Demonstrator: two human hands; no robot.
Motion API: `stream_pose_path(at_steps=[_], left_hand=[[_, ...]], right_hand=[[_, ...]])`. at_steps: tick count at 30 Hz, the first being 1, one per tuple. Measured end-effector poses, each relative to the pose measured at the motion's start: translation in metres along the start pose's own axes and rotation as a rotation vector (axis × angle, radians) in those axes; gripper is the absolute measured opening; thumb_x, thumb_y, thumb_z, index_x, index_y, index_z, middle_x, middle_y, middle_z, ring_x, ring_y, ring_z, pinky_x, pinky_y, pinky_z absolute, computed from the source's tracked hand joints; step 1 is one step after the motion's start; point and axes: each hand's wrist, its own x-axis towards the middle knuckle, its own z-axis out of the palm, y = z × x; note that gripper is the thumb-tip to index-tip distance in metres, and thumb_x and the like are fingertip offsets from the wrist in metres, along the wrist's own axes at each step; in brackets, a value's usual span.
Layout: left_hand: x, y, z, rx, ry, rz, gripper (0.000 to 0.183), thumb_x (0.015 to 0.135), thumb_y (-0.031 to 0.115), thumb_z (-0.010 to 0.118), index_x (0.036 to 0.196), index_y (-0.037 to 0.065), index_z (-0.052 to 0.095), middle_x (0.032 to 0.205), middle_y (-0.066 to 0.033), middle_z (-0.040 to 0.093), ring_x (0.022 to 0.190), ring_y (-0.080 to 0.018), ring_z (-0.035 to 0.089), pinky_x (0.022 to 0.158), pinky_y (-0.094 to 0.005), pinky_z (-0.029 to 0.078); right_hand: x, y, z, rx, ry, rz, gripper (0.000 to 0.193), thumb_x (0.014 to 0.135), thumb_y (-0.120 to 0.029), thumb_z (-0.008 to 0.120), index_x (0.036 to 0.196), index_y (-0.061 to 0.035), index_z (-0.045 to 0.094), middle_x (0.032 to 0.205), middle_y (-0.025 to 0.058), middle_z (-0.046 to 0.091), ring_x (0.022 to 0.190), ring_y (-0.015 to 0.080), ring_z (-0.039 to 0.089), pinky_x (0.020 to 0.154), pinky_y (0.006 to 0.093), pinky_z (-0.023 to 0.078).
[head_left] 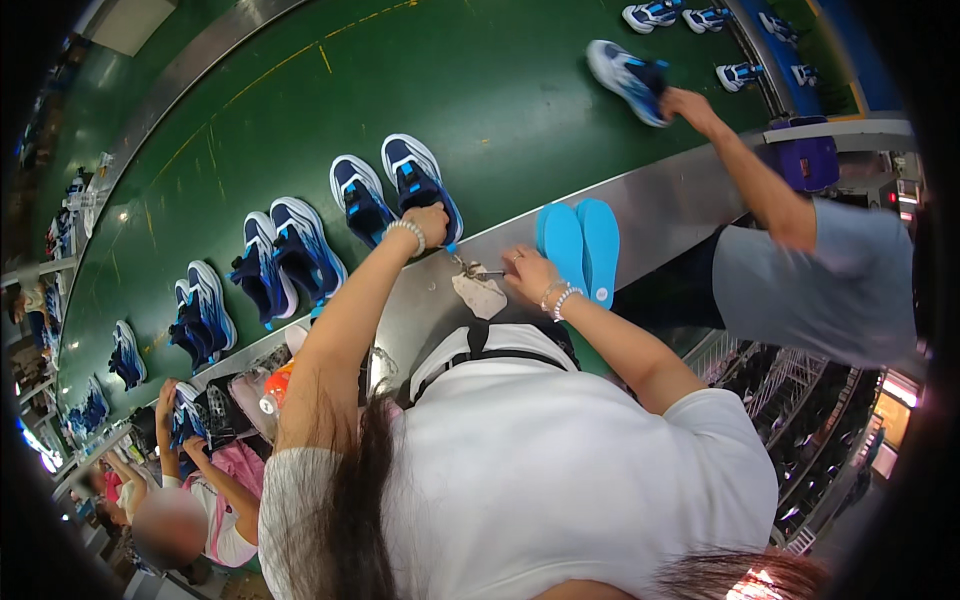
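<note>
My left hand (428, 224) is closed on the heel end of a navy, white and light-blue sneaker (408, 160). Its mate (356, 183) stands just to the left on the green belt. On the metal ledge, my right hand (530, 273) has its fingers bent around the end of a thin metal tool (490, 273) whose kind is hard to make out. Under that tool lies a pale, irregular flat piece (480, 297). Two bright blue insoles (600, 250) rest side by side just right of my right hand.
More pairs of sneakers (290, 245) line the green belt (480, 90) leftward. At right, a co-worker's hand (686, 106) holds a sneaker (628, 82) over the belt. Another person (215, 510) handles a shoe at lower left. Bags and an orange bottle (276, 387) sit beside my left arm.
</note>
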Motion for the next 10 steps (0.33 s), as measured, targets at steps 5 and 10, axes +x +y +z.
stream_pose_path(at_steps=[5,10], left_hand=[[0.041,-0.015,0.02,-0.044,-0.367,-0.167,0.027,0.067,0.016,0.049,0.084,0.002,0.065,0.088,-0.0189,0.062,0.085,-0.0284,0.06,0.069,-0.0364,0.049],[0.02,0.048,-0.05,0.558,0.034,-0.493,0.056,0.07,0.021,0.052,0.124,0.006,0.045,0.128,-0.0159,0.042,0.123,-0.0374,0.03,0.106,-0.0428,0.017]], right_hand=[[0.0,-0.006,0.012,-0.215,-0.047,-0.097,0.021,0.072,-0.016,0.057,0.091,-0.0085,0.053,0.089,0.0089,0.054,0.088,0.0267,0.054,0.071,0.0355,0.048],[0.016,-0.004,0.014,-0.326,-0.171,-0.059,0.019,0.076,-0.018,0.052,0.093,-0.0099,0.054,0.102,0.0112,0.055,0.098,0.0248,0.054,0.079,0.0354,0.047]])
